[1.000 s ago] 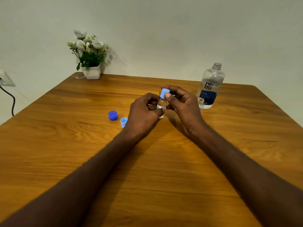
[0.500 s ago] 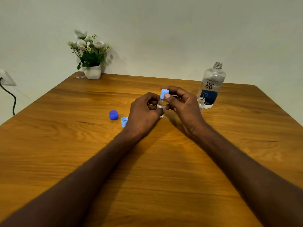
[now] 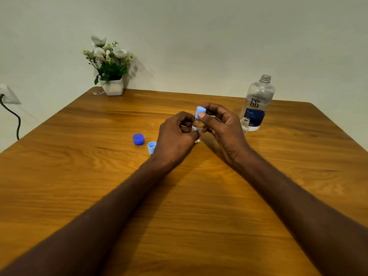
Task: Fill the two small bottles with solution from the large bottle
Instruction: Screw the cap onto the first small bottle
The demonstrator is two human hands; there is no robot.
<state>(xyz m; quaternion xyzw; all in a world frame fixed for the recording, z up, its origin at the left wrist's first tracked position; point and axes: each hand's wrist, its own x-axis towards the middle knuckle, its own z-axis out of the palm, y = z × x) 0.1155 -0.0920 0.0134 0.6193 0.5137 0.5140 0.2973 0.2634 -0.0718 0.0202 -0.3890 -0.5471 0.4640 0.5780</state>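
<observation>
My left hand [image 3: 176, 137] grips a small clear bottle [image 3: 197, 126] that stands on the wooden table [image 3: 199, 206]. On the bottle's neck sits a light blue cap [image 3: 200, 111], pinched between the thumb and fingers of my right hand [image 3: 224, 128]. A second small bottle [image 3: 245, 124], uncapped, stands just right of my right hand, in front of the large clear renu bottle [image 3: 256, 104], which is open at the top. A dark blue cap [image 3: 138, 139] and a light blue cap [image 3: 151, 147] lie left of my left hand.
A white pot of flowers [image 3: 110, 76] stands at the table's far left corner. A wall socket with a black cable [image 3: 12, 114] is at the left, off the table. A pale wall runs behind the table.
Both hands stay on the small bottle and its cap with only tiny shifts of the fingers; nothing else on the table has moved.
</observation>
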